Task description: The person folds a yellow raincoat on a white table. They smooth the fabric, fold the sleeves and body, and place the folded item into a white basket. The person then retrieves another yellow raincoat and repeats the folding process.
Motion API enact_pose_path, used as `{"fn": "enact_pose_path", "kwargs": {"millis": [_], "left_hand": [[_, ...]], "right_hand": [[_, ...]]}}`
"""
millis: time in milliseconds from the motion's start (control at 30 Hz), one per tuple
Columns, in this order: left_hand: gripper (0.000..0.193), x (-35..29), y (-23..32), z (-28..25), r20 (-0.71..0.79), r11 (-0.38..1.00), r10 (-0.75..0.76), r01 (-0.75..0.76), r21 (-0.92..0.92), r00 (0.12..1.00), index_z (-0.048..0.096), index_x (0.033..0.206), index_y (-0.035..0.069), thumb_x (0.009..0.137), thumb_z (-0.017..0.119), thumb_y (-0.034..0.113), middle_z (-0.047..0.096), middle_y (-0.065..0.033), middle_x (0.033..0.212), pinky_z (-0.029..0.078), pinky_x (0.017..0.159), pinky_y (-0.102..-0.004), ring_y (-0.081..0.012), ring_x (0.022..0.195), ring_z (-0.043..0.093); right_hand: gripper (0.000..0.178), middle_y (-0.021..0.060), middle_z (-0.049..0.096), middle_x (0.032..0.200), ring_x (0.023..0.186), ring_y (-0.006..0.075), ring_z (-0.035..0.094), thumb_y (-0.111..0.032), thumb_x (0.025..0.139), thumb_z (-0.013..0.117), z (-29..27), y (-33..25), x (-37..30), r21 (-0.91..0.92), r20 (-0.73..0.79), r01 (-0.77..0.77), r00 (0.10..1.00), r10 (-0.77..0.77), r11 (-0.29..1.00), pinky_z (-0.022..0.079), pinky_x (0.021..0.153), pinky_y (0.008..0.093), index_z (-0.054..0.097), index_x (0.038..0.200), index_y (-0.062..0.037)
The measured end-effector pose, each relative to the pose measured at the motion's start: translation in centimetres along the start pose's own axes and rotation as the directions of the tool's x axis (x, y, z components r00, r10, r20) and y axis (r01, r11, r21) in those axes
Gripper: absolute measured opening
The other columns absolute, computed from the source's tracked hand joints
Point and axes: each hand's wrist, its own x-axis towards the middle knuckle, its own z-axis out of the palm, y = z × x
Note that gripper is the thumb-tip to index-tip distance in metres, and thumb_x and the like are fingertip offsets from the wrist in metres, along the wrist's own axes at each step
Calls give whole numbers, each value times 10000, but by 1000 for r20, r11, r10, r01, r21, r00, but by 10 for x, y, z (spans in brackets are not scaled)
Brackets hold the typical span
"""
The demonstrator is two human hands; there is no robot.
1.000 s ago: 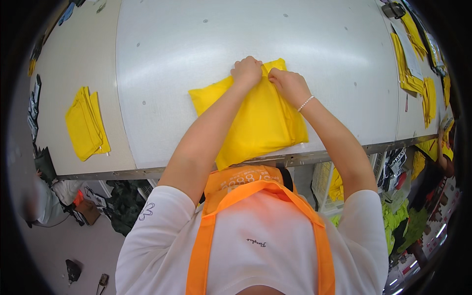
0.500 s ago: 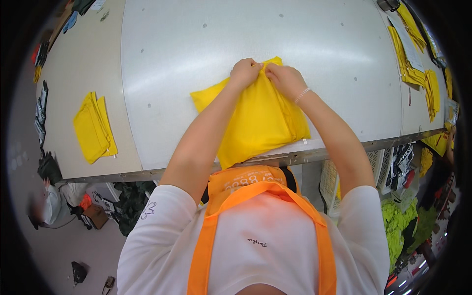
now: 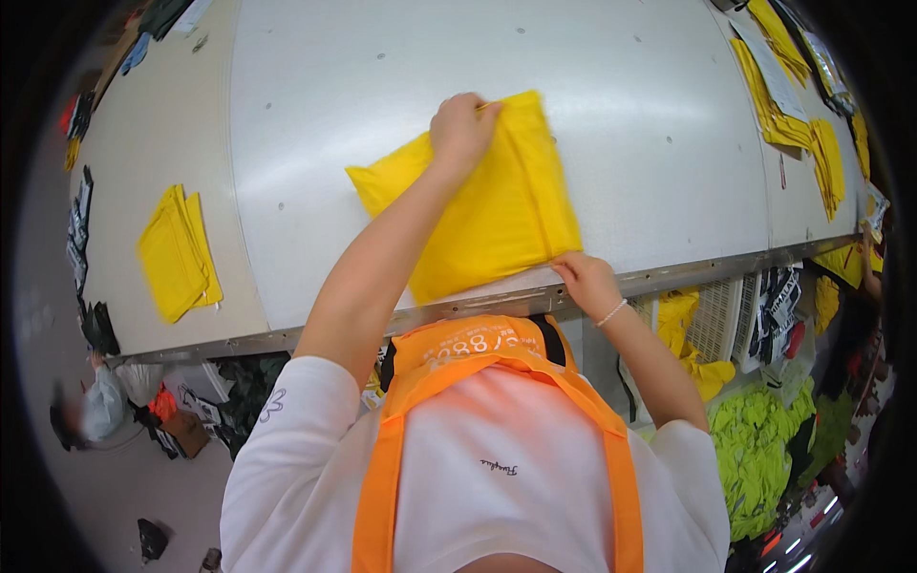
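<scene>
A folded yellow garment (image 3: pixel 487 205) lies on the white table (image 3: pixel 611 105), close to its near metal edge. My left hand (image 3: pixel 461 129) is closed on the garment's far edge, near its top corner. My right hand (image 3: pixel 585 280) pinches the garment's near right corner at the table edge. The cloth lies flat between the two hands. My forearms cross over part of it, and my left arm hides its middle left part.
A stack of folded yellow cloths (image 3: pixel 177 250) lies on the table to the left. More yellow pieces (image 3: pixel 798 115) and papers sit at the far right. Below the table edge are a white crate (image 3: pixel 716 320), bright green fabric (image 3: pixel 759 449) and bags on the floor.
My right hand has left the garment's far edge and come down to its near right corner. My left hand stays at the far edge. The garment now lies flatter and squarer.
</scene>
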Motion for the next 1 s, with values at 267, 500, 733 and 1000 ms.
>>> {"fn": "enact_pose_path", "kwargs": {"millis": [267,500,733,1000], "left_hand": [[338,-148,20,-54,-234,937,337,-348,-5,912,600,1099,76,811,636,249,595,-162,1043,429,866,-380,-302,994,548],[724,-232,-81,48,-301,958,-260,208,-196,917,247,1420,114,828,621,296,449,-242,1168,349,952,-418,-380,1111,431],[692,-456,-145,54,-574,756,-654,401,-517,493,243,1415,61,831,603,152,368,-202,1356,297,1037,-369,-325,1255,361],[622,-687,-218,78,-659,514,-734,499,-698,-164,284,1372,-32,863,572,183,350,-230,1368,317,1021,-382,-348,1216,405]], "right_hand": [[584,93,503,1267,1155,208,489,-469,962,331,-56,3,6,880,435,-472,845,312,50,408,945,331,367,1325,-13],[525,188,489,1202,1066,244,498,-371,939,473,16,55,26,371,-141,-253,936,323,894,388,917,346,342,1275,10],[574,241,435,1274,1174,328,440,-287,900,539,116,-72,-11,180,362,168,905,-224,969,348,980,393,310,1319,32],[718,272,392,1315,1180,404,427,-397,860,548,246,-158,-141,85,884,487,366,-292,869,372,982,408,281,1358,45]]}}
